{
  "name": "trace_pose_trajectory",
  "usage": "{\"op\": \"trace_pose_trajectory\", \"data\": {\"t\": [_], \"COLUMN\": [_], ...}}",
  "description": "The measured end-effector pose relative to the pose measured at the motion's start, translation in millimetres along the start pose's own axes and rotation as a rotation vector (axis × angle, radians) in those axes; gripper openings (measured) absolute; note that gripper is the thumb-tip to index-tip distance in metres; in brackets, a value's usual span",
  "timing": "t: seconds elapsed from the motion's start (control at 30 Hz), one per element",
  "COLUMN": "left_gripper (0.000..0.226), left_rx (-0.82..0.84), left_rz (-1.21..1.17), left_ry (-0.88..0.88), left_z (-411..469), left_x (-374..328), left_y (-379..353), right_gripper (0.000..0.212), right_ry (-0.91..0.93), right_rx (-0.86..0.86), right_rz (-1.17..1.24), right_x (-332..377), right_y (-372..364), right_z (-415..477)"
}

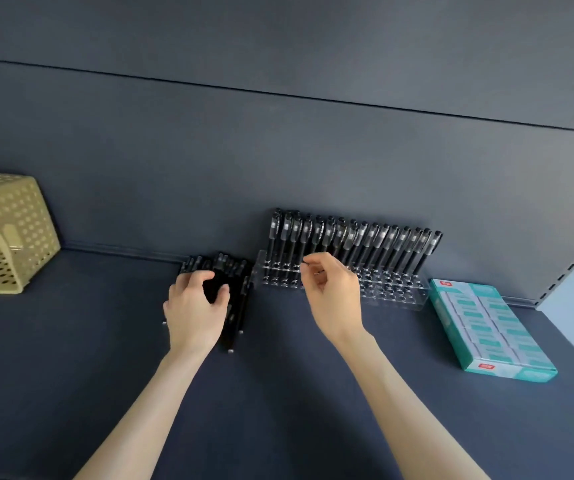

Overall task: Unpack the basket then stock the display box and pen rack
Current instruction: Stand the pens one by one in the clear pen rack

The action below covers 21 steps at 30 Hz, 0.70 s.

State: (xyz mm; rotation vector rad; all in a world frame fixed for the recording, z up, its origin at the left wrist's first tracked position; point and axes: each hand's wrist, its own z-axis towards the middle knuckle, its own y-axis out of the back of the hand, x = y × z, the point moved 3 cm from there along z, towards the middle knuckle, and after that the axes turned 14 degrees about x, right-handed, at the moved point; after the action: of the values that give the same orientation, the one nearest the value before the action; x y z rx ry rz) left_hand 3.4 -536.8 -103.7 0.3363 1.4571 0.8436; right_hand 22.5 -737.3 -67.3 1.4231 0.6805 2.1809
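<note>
Hands first: left hand is curled down over the loose pens lying in a black pile on the shelf, just left of the pen rack. I read that as gripping a bunch of them. Right hand is up in front of the rack's left end, thumb and forefinger pinched together. I can't tell whether there's a pen in that pinch or nothing; it's too small and dark against the pens behind.

Progress, as I judge it:
- Basket sits far left, tipped on its side, mouth toward me. I see nothing in it, so unpacking looks done.
- Display box is right of the rack, packed with rows of teal-and-white packs. That looks stocked.
- The rack's back rows hold a line of racked pens standing end to end; the front holes look open, at least on the right half.

Left to do: move the pile under the left hand into those front holes — that's the bulk of the remaining work. The pile looks sizeable, though I can't count it. I'd say we're past halfway, in the pen-loading stage.
</note>
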Motion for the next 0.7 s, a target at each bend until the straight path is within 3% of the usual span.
{"op": "trace_pose_trajectory", "data": {"t": [0.17,0.37,0.53,0.7], "left_gripper": [0.049,0.066,0.064,0.037], "left_rx": [0.082,0.263,0.412,0.532], "left_rz": [0.073,0.107,0.094,0.031], "left_ry": [0.101,0.047,0.0,0.034], "left_z": [11.1,37.3,59.2,74.5], "left_x": [29.9,55.8,67.0,73.3], "left_y": [23.3,35.9,42.3,46.9], "right_gripper": [0.013,0.034,0.035,0.032], "right_ry": [-0.08,-0.298,-0.443,-0.572], "right_rx": [0.165,0.172,0.058,0.014], "right_rz": [-0.048,-0.22,-0.303,-0.263], "right_x": [16.9,27.9,31.9,33.7], "right_y": [-56.5,-109.1,-128.6,-134.7], "right_z": [0.0,7.4,9.4,12.0]}}
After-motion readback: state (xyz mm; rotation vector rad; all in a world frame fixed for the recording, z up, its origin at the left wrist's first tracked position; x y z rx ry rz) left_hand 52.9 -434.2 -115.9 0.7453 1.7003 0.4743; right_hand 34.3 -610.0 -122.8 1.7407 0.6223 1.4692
